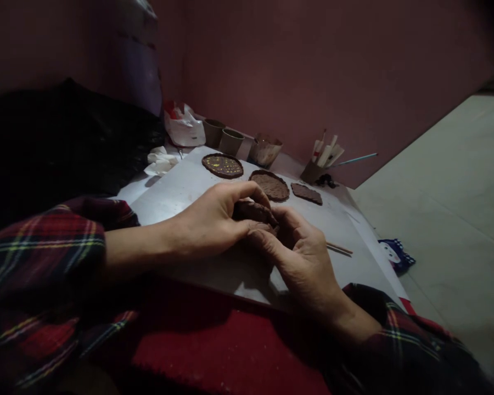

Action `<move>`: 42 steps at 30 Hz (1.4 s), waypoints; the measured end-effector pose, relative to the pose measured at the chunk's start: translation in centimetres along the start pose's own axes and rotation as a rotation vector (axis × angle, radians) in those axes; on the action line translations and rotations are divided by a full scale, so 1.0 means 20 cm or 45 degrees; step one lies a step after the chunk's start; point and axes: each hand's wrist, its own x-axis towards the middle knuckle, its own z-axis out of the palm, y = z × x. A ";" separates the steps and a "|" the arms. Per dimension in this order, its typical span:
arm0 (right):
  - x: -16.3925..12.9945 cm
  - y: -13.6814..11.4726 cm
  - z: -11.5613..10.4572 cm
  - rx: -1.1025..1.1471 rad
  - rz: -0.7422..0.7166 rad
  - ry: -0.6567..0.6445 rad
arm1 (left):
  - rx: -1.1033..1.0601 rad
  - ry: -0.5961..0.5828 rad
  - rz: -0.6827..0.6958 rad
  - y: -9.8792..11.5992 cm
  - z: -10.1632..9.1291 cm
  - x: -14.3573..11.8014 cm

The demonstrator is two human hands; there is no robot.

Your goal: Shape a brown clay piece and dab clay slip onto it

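My left hand [212,222] and right hand [302,258] both curl their fingers around a brown clay lump [255,211] on the near part of the white board [181,189]. Just beyond lie three flat clay discs [271,185]; a wooden stick [340,248] lies right.

Clay lump [253,211] is hiding mostly under left hand [212,222] and right hand [302,258] fingers; both plaid sleeves [37,258] are running off the bottom edge.
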 end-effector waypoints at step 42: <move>-0.01 0.04 0.02 -0.030 -0.281 0.339 | -0.240 0.136 -0.061 0.02 0.00 0.00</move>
